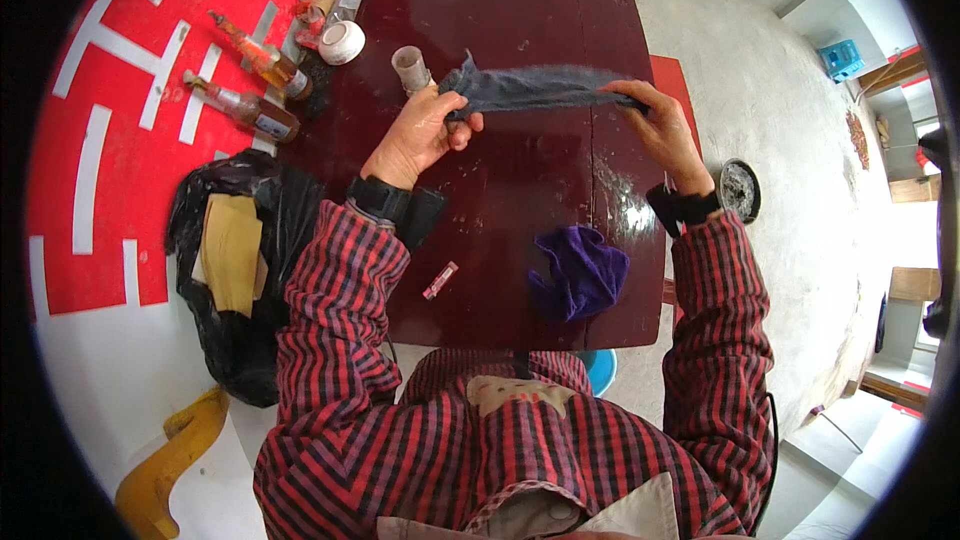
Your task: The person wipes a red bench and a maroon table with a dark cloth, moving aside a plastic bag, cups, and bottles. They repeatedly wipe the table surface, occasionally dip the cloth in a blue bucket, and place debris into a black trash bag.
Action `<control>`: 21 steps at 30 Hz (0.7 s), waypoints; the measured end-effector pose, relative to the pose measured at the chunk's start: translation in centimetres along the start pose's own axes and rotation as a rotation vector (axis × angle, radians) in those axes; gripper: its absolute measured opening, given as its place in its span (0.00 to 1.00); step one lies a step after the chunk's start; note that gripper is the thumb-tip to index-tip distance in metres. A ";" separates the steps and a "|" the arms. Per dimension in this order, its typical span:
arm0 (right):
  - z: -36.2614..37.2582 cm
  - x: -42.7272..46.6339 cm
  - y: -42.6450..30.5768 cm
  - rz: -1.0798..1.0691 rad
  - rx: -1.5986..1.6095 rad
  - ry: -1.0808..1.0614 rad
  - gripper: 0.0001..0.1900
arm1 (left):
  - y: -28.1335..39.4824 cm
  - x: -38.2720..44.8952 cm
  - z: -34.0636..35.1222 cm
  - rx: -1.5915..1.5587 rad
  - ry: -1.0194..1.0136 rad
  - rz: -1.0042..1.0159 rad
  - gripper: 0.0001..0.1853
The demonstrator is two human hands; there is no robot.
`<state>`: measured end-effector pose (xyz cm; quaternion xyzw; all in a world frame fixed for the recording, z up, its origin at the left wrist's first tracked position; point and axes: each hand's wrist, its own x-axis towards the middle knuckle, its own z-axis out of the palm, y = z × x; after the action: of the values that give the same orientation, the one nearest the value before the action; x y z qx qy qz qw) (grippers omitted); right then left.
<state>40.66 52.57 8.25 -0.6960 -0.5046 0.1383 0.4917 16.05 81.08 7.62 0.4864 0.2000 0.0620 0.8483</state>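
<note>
A dark grey-blue cloth [536,88] is stretched sideways above the far half of a dark red wooden table [480,187]. Its left end, slightly bunched, is pinched in my left hand [424,131]. My right hand [664,124] grips the other end near the table's right edge. Just beyond my left hand stands a pale, cloudy cup [410,67], its lower part partly hidden. Closer to me, a crumpled purple cloth [581,272] lies on the right side of the tabletop. A small pink tube or wrapper [440,280] lies left of it.
Two brown glass bottles [274,120] and a white bowl [342,42] stand along the left edge, near plastic bags [330,4]. A black plastic bag [240,352] bears yellowish cardboard [231,251]. A round dark pan [739,191] sits right of the table; a blue basin [602,371] is below its near edge.
</note>
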 end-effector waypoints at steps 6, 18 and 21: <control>3.4 0.5 5.7 -0.166 -0.370 -0.388 0.21 | -3.3 1.0 -1.7 0.513 0.283 -0.412 0.21; -0.9 -21.5 3.6 0.701 -0.611 -0.175 0.32 | -9.6 11.4 1.9 1.830 -0.900 0.457 0.47; -0.6 -26.3 3.1 0.710 -0.581 -0.150 0.32 | -9.8 10.5 3.2 1.900 -1.045 0.320 0.51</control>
<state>30.94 30.12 -2.02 -0.9226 -0.2872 0.2011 0.1607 26.08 76.55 -2.19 0.9287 -0.2834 -0.2219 0.0895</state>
